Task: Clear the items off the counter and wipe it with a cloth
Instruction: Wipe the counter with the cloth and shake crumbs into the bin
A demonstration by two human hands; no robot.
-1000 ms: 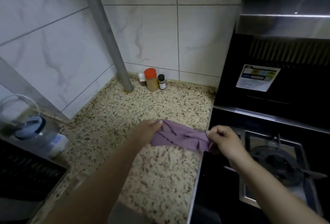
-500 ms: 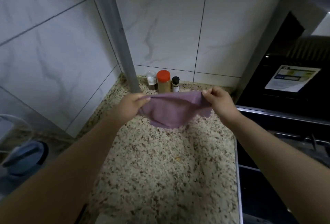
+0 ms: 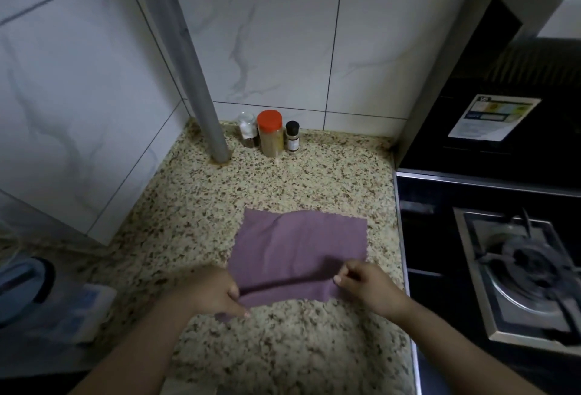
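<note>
Cloth: my purple cloth [image 3: 298, 246] lies spread flat on the speckled counter [image 3: 204, 206], at about 1 o'clock from my left hand.
Feel: I think it is light, thin and floppy. It will bunch and fold if I push it from one side only.
Left hand: my left hand [image 3: 217, 291] pinches the near left corner, thumb and fingers pressed shut on the cloth.
Right hand: my right hand [image 3: 364, 284] pinches the near right corner the same way, at 3 o'clock from my left hand.
Best hold: for wiping, I would press a flat palm on the middle, so it does not roll up.
Jars: three little jars stand close together by the wall at 12 o'clock: a clear one [image 3: 247, 129], one with an orange lid [image 3: 269, 133] and one with a black lid [image 3: 292, 136]. They are well apart from the cloth.
Jar feel: they look small and easy to tip, so I would grab each around its middle.
Pole: a grey pole [image 3: 201, 102] stands at 11 o'clock, just beside the jars.
Stove: it sits at 3 o'clock, off the counter's edge.
</note>
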